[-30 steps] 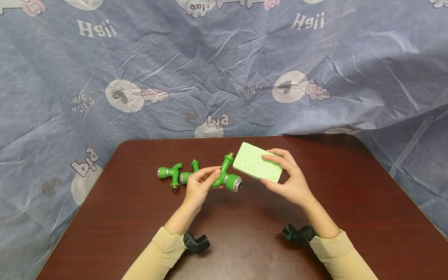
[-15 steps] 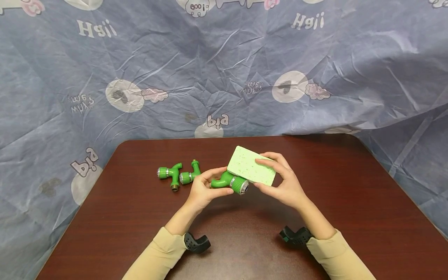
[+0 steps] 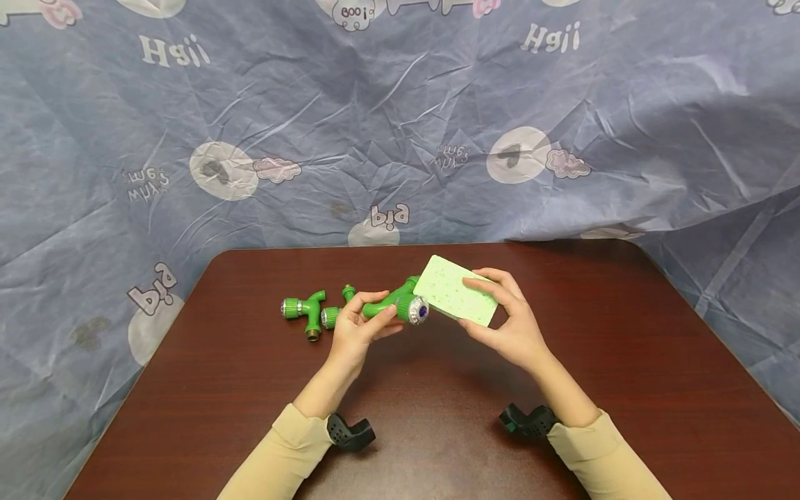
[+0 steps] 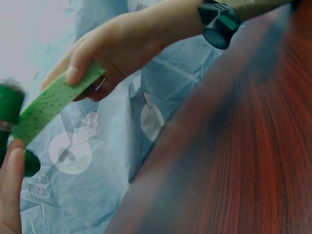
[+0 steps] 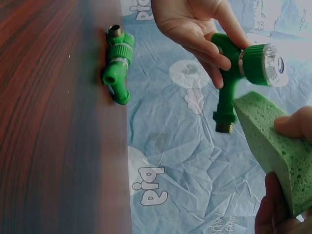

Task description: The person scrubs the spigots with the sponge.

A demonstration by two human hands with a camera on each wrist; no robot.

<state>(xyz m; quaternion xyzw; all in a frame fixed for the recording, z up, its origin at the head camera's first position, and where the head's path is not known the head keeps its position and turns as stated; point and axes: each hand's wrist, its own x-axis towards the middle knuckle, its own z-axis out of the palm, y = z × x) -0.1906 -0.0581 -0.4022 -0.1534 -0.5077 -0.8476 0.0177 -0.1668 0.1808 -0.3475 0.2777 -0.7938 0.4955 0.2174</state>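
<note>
My left hand (image 3: 355,335) grips a green faucet (image 3: 386,303) by its body, raised over the table. The faucet's ribbed knob with a silver and blue cap faces me, and its threaded brass end shows in the right wrist view. From the right, my right hand (image 3: 515,319) holds a light green sponge (image 3: 455,290) between thumb and fingers. The sponge's left corner is right at the faucet's threaded end in the head view. In the left wrist view the sponge (image 4: 53,102) is seen edge-on, partly behind the faucet's knob (image 4: 10,103).
Two more green faucets lie on the brown table (image 3: 600,333): one at the left (image 3: 310,311), the other (image 3: 331,317) partly hidden behind my left hand. A blue printed cloth (image 3: 350,125) hangs behind the table's far edge. Each wrist wears a black camera mount.
My left hand has turned the faucet, so its knob cap now faces me. The sponge dipped over the faucet half a second ago, then shifted back slightly up and right.
</note>
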